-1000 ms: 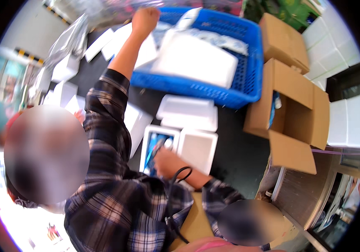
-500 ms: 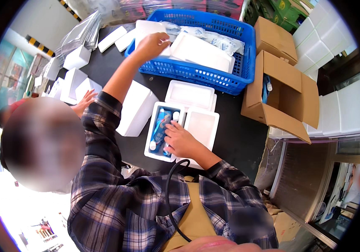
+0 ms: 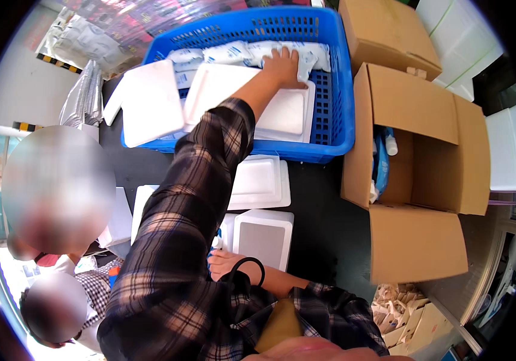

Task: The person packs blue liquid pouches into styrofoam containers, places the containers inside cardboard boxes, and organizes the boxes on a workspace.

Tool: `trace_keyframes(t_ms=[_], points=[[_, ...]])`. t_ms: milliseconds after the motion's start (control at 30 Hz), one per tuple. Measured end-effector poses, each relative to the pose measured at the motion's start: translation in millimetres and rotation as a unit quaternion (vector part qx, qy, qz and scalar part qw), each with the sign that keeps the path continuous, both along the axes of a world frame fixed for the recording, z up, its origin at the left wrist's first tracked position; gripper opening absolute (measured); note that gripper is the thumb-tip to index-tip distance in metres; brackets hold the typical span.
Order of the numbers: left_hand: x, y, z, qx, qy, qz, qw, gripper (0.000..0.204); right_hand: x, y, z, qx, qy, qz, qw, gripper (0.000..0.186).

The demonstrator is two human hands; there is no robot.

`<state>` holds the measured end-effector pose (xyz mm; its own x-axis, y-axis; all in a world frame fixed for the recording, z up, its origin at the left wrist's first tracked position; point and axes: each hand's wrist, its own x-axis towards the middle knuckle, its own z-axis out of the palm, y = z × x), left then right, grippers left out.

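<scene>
My left hand [image 3: 283, 67] reaches far into the blue plastic basket [image 3: 341, 114], fingers spread over the white printed ice packs [image 3: 229, 53]. Below its wrist lie white foam lids [image 3: 282, 111], also in the basket. My right hand [image 3: 233, 265] is low at a white foam box [image 3: 227, 227], against a blue-and-white item with a white cap [image 3: 216, 242]. My left sleeve covers most of that box and part of the right fingers, so their grip cannot be made out. A second foam box [image 3: 263, 240] stands beside it.
An open cardboard box [image 3: 417, 108] with blue-and-white packages [image 3: 382, 162] stands at the right, a closed carton [image 3: 387, 36] behind it. More foam lids [image 3: 257, 180] lie on the black table [image 3: 324, 222]. A co-worker [image 3: 59, 192] is close on the left.
My left hand has moved right from the foam lid at the basket's left end to the ice packs. My left sleeve now crosses over the foam box. My right hand stays at that box.
</scene>
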<state>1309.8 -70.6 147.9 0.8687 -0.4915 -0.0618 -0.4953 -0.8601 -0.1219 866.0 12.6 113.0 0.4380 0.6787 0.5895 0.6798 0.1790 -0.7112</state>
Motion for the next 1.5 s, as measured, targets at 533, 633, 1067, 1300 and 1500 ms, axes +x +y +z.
trace_keyframes(t_ms=[533, 633, 1067, 1300, 1500], points=[[55, 52, 24, -0.276, -0.126, 0.018, 0.953, 0.044, -7, 4, 3, -0.042, -0.110, -0.096, 0.988, 0.009], [45, 129, 81, -0.424, -0.121, 0.050, 0.896, 0.044, 9, -5, 32, -0.160, -0.099, 0.013, 0.982, 0.005], [-397, 312, 174, -0.409, 0.333, 0.271, 0.805, 0.045, -34, -26, 73, -0.184, -0.088, -0.154, 0.967, 0.020], [-436, 248, 107, -0.110, 0.222, 0.208, 0.946, 0.051, -45, -25, 83, -0.145, -0.086, -0.206, 0.964, 0.023], [-446, 247, 119, -0.132, 0.080, 0.211, 0.965, 0.060, -63, -43, 92, -0.100, -0.034, -0.264, 0.959, 0.020]])
